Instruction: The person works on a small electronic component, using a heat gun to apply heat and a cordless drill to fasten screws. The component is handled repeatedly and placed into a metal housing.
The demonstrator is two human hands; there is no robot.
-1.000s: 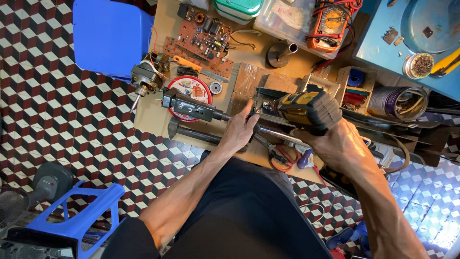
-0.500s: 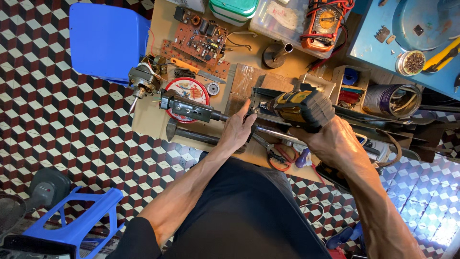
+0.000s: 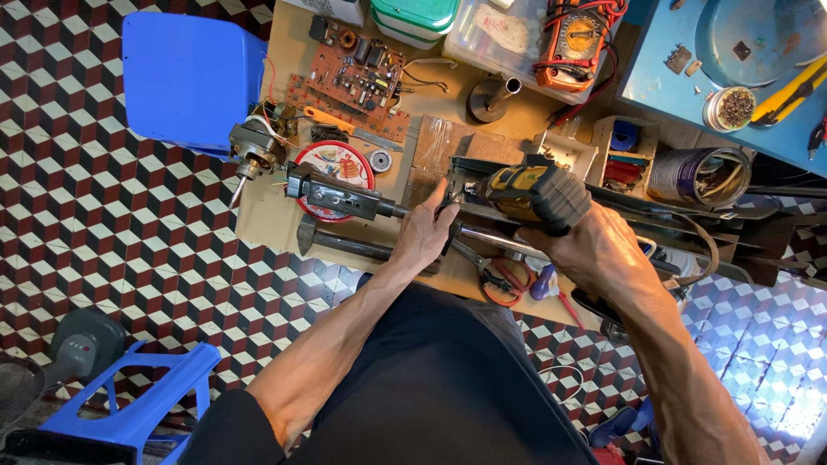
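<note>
- Head view, far right: small round tin point(image 3: 729, 108) full of tiny dark bits on the blue table point(image 3: 655, 77); open wooden box point(image 3: 624, 153) with blue and red parts.
- Yellow-and-black cordless drill point(image 3: 527, 195) at the middle of the wooden bench point(image 3: 276, 215), just right of the left hand point(image 3: 424, 234) and far of the right hand point(image 3: 600, 251).
- Long axis across the bench, nose pointing left.
- Right hand clenched on the drill's grip.
- Left hand pressed on a dark metal bar point(image 3: 345, 198), fingers beside the nose; grasp unclear.
</note>
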